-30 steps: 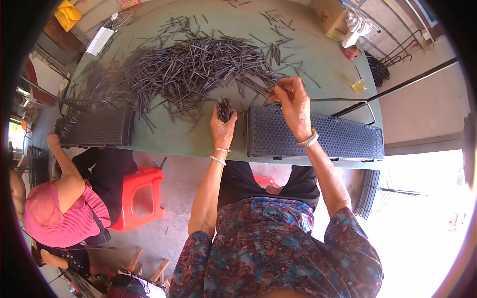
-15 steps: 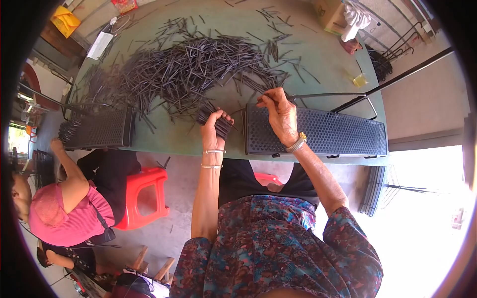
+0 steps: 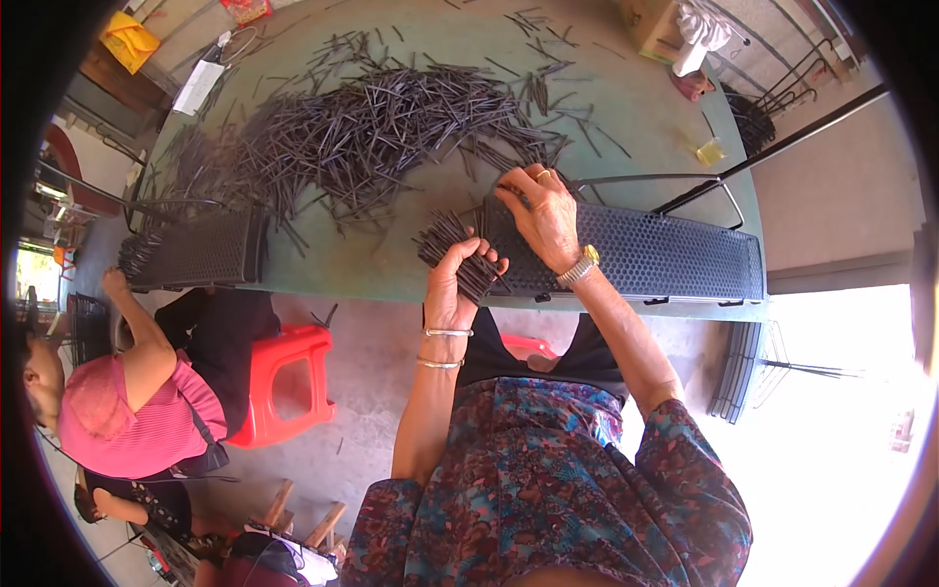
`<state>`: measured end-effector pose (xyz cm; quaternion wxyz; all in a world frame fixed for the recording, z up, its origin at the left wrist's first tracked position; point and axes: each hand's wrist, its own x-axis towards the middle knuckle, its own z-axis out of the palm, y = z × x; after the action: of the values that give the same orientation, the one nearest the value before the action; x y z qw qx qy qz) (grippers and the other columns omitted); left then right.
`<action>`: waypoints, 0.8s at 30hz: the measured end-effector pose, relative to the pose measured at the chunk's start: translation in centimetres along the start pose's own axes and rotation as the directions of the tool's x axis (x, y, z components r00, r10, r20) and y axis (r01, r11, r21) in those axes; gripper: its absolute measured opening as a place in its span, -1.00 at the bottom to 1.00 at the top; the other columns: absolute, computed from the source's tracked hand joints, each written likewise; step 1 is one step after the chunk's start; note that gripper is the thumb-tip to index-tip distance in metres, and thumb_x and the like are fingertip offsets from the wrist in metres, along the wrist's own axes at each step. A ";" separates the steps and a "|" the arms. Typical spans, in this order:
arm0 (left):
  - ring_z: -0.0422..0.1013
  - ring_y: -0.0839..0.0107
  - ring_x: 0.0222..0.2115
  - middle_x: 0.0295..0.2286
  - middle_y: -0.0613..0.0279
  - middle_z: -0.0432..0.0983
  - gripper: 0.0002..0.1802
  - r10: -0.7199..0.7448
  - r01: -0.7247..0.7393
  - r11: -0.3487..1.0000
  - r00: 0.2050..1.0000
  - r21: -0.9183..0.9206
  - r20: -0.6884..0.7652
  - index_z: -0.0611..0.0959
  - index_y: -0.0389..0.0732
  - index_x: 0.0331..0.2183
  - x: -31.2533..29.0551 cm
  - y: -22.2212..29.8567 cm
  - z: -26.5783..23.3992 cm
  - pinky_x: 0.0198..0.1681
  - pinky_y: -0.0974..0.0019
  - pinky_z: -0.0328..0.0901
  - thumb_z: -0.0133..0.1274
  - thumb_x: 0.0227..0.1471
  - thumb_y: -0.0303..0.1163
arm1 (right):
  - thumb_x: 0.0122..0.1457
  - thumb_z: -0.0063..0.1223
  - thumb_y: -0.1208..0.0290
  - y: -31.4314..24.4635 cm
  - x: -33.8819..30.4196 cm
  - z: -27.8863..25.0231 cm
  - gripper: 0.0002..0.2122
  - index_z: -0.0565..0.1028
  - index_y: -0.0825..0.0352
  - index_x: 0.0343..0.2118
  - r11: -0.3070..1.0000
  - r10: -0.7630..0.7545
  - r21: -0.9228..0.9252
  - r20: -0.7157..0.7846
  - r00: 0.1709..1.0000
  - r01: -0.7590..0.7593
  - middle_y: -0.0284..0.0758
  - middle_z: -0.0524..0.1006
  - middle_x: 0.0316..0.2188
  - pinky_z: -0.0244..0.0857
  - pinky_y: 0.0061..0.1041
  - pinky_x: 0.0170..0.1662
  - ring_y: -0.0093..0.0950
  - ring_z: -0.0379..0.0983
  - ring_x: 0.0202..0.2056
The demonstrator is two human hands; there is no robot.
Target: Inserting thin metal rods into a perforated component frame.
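A bundle of thin dark sticks (image 3: 442, 238) is gripped in my left hand (image 3: 462, 277), its ends fanning out past the thumb. My left hand is at the table's near edge, beside the left end of a black perforated tray (image 3: 665, 249). Over that same end of the tray, my right hand (image 3: 545, 217) has its thumb and fingers drawn together in a pinch. What lies between those fingertips is too small and dark to make out. Beyond both hands, a large loose heap of the same sticks (image 3: 381, 122) covers the middle of the green table (image 3: 626, 127).
Black metal bars (image 3: 773, 145) rise beside my tray. To the left, a co-worker in pink (image 3: 137, 411) reaches toward a second perforated tray (image 3: 201, 252). A red plastic stool (image 3: 284, 386) stands below. A cardboard box (image 3: 653, 27) and yellow cup (image 3: 711, 151) are at the far right.
My left hand has moved right, toward the tray, with the bundle of sticks in it. My right hand has shifted slightly left and stays over the tray's left end.
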<state>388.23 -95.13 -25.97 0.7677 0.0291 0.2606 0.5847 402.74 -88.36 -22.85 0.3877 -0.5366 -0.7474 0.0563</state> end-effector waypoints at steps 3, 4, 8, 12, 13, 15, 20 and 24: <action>0.42 0.40 -0.46 -0.51 0.27 0.43 -0.80 -0.023 0.022 0.999 1.000 -0.028 -0.011 0.47 -0.20 -0.29 0.3 -0.6 -0.1 -0.32 0.14 0.43 0.10 -0.02 -0.49 | -0.04 0.19 0.38 -0.1 -0.2 -0.3 -0.88 0.49 0.19 -0.43 1.000 -0.008 -0.005 -0.002 1.000 0.008 -0.34 0.43 -0.48 0.29 -0.33 -0.31 -0.30 0.39 -0.38; 0.41 0.41 -0.43 -0.49 0.29 0.41 -0.80 -0.031 0.031 0.999 1.000 -0.023 -0.005 0.46 -0.19 -0.28 0.3 -0.7 -0.1 -0.25 0.14 0.40 0.09 -0.01 -0.48 | -0.04 0.19 0.38 -0.2 -0.3 -0.3 -0.89 0.49 0.19 -0.44 1.000 -0.014 -0.017 0.004 1.000 0.014 -0.34 0.43 -0.47 0.29 -0.33 -0.30 -0.31 0.39 -0.37; 0.42 0.41 -0.45 -0.51 0.28 0.43 -0.82 -0.012 0.011 0.999 1.000 -0.030 -0.012 0.47 -0.21 -0.31 0.1 -0.8 0.2 -0.28 0.15 0.42 0.10 -0.01 -0.48 | -0.01 0.17 0.38 -0.2 -0.6 -0.5 -0.90 0.51 0.21 -0.43 0.997 -0.058 -0.054 -0.011 0.998 0.057 -0.36 0.44 -0.49 0.29 -0.36 -0.31 -0.32 0.39 -0.39; 0.40 0.41 -0.41 -0.48 0.30 0.40 -0.81 -0.026 0.026 0.999 1.000 0.018 -0.005 0.45 -0.20 -0.28 0.3 -1.0 0.4 -0.19 0.16 0.38 0.07 0.02 -0.45 | 0.03 0.14 0.35 0.4 -1.4 -0.6 -0.88 0.55 0.19 -0.34 0.992 -0.047 -0.114 -0.004 0.999 0.046 -0.32 0.46 -0.49 0.32 -0.36 -0.31 -0.28 0.42 -0.38; 0.40 0.41 -0.42 -0.48 0.29 0.40 -0.82 -0.027 0.027 1.000 1.000 0.007 -0.002 0.45 -0.20 -0.29 0.5 -1.1 0.5 -0.21 0.17 0.39 0.07 0.02 -0.45 | 0.05 0.13 0.36 0.5 -1.8 -0.8 -0.87 0.56 0.18 -0.32 0.999 0.007 -0.048 -0.049 0.999 -0.009 -0.31 0.47 -0.49 0.33 -0.37 -0.31 -0.26 0.43 -0.39; 0.41 0.41 -0.42 -0.48 0.29 0.41 -0.82 -0.007 0.007 1.000 1.000 -0.007 -0.015 0.45 -0.20 -0.29 0.5 -0.6 0.2 -0.22 0.17 0.39 0.07 0.02 -0.45 | 0.14 0.06 0.36 -0.3 -2.2 -2.9 -0.83 0.54 0.31 -0.26 0.943 0.118 0.293 0.148 0.982 -0.157 -0.30 0.49 -0.48 0.33 -0.48 -0.32 -0.40 0.45 -0.41; 0.44 0.37 -0.43 -0.50 0.25 0.46 -0.86 0.012 -0.013 0.999 1.000 -0.034 -0.025 0.50 -0.20 -0.35 0.9 -0.5 0.3 -0.24 0.13 0.41 0.11 -0.02 -0.48 | 0.00 0.25 0.44 -2.7 -6.1 -6.8 -0.71 0.43 0.40 -0.24 0.889 -0.087 0.453 0.305 0.948 -0.064 -0.29 0.49 -0.40 0.36 -0.47 -0.23 -0.44 0.47 -0.33; 0.48 0.34 -0.40 -0.49 0.24 0.50 -0.88 -0.046 0.048 0.998 0.998 0.043 -0.030 0.52 -0.18 -0.36 0.9 -0.8 0.8 -0.26 0.17 0.42 0.11 -0.01 -0.44 | 0.01 0.17 0.62 -3.4 -7.6 -5.7 -0.81 0.43 0.40 -0.30 0.882 -0.005 0.458 0.252 0.968 -0.115 -0.27 0.49 -0.41 0.37 -0.51 -0.31 -0.41 0.47 -0.37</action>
<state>389.49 -94.33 -25.93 0.7765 0.0313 0.2851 0.5610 404.77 -98.04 -21.15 0.4084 -0.4368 -0.7382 0.3122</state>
